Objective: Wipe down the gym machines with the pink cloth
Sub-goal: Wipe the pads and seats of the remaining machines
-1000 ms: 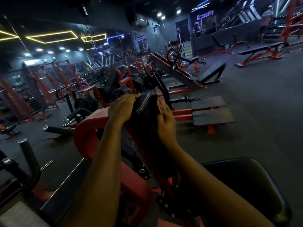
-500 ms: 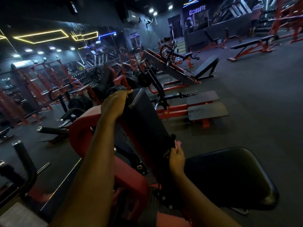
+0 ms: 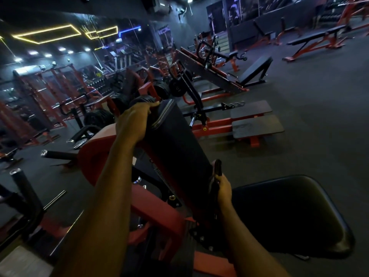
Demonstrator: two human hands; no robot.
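I stand over a red-framed machine (image 3: 95, 156) with a tilted black back pad (image 3: 175, 140) and a black seat (image 3: 289, 212). My left hand (image 3: 133, 120) is closed over the top edge of the pad. At the pad's lower end, where it meets the seat, my right hand (image 3: 223, 190) is closed on a bunched cloth (image 3: 218, 168). The cloth sticks up above my fingers and looks dark in this dim light, so I cannot make out its colour.
Black foot plates (image 3: 257, 124) on a red base lie on the floor just past the pad. A leg press (image 3: 209, 72) and benches (image 3: 317, 37) stand farther back. Black handle bars (image 3: 22, 182) rise at the near left. A mirror wall runs along the left.
My right hand slid from the top of the back pad down its face to the lower end by the seat. My left hand kept its hold on the top edge.
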